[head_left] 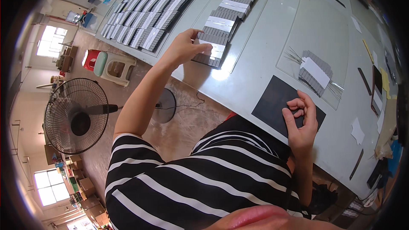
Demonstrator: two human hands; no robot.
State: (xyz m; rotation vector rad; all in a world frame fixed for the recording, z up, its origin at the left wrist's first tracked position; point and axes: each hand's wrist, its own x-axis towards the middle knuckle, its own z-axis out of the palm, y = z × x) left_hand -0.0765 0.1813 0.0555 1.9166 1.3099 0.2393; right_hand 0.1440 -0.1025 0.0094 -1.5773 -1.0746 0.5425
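Head view: judging from how things lie, much of the work seems done, with a smaller share left. At the upper left, a broad array of slim grey ribbed bundles with white paper bands (149,15) lies in close, slanting ranks on the glossy pale table (234,87). To its right runs a single row of similar grey banded bundles (234,5), seemingly well filled. The grey banded bundle at the near end of that row (215,37) lies under the bare left hand (184,47); thumb and forefinger are spread across it and appear to touch it, though whether they grip or merely steady it, I cannot tell.

The loosely curled right hand (304,124) is over a flat black rectangular sheet (269,102) at the table's front edge. Its fingers look released, with nothing visible in them; contact with the sheet is unclear.

Beyond that hand, a separate grey ribbed bundle (315,70) rests on a clear flat panel (300,32), apparently less finished: a white paper piece lies across its middle, its outline is uneven, and thin, stiff strands (336,88) jut from both ends.
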